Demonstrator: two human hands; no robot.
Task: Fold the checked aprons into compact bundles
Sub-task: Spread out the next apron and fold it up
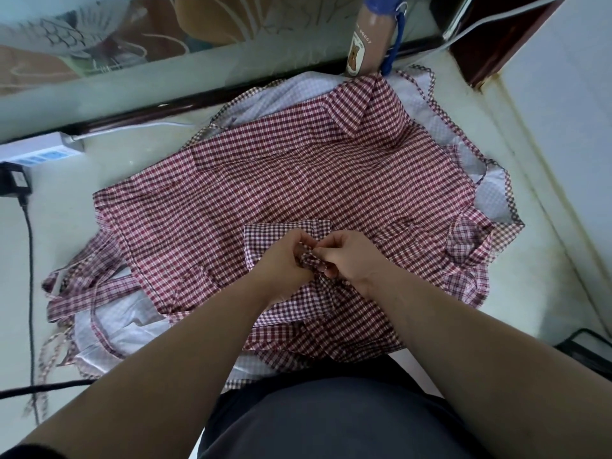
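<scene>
A red-and-white checked apron (pixel 281 180) lies spread across the pale table, on top of other checked aprons whose pale undersides (pixel 112 313) show at the left and far right. A small folded checked bundle (pixel 275 235) rests on the spread apron, just beyond my hands. My left hand (pixel 284 260) and my right hand (pixel 344 256) meet at the centre, fingers pinched together on a narrow checked strap (pixel 311 260) of the bundle. Loose straps (pixel 76 293) trail off to the left.
A brown bottle (pixel 361 44) with a blue cord stands at the table's far edge. A white power strip (pixel 36 154) and a black plug with cable (pixel 29 260) lie at the left. A dark object (pixel 589 352) sits at the right near edge.
</scene>
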